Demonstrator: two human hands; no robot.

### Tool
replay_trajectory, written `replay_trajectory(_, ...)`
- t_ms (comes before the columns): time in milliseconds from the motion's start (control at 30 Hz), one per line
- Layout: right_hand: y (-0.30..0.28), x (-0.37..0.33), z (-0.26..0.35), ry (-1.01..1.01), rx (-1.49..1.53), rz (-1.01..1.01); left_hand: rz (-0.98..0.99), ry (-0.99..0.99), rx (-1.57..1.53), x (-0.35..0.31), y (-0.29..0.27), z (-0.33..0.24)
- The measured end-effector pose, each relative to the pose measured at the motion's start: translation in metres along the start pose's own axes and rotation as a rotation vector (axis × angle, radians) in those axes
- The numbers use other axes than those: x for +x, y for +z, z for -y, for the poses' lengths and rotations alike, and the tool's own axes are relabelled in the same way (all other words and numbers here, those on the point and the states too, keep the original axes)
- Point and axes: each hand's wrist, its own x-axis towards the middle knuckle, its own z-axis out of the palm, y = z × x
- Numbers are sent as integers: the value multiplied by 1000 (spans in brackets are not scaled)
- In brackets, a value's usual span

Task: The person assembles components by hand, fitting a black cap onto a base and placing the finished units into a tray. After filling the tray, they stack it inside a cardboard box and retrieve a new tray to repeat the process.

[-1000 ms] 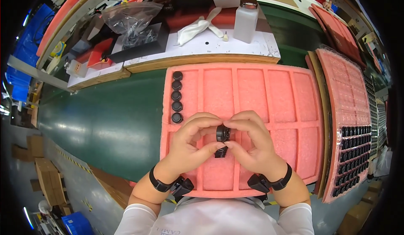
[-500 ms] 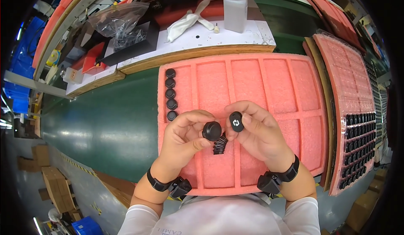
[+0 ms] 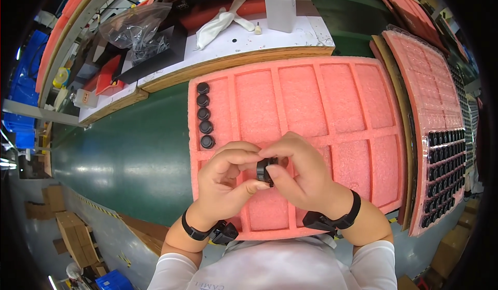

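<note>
Both grips were pinched on the small black piece [image 3: 261,172], left hand [image 3: 222,180] on its left and right hand [image 3: 305,175] on its right, so neither was nearer. It was up over the pink tray [image 3: 303,95], closer to the left edge than the right. I couldn't tell its long way; my fingers hid it

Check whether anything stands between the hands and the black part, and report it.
Nothing visible does: the left hand and right hand both have fingers directly on the black part, over the pink foam tray.
</note>
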Motion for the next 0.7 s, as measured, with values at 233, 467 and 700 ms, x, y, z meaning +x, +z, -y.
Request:
replay_trajectory(233,1,-4,-3,-3,36,35,-5,9,32,0,2,-4)
replay_trajectory(467,5,-2,-3,-47,-55,29,-18,21,82,-2,4,-7)
replay_trajectory(700,8,-7,1,97,197,-43,-15,31,130,-2,4,-7)
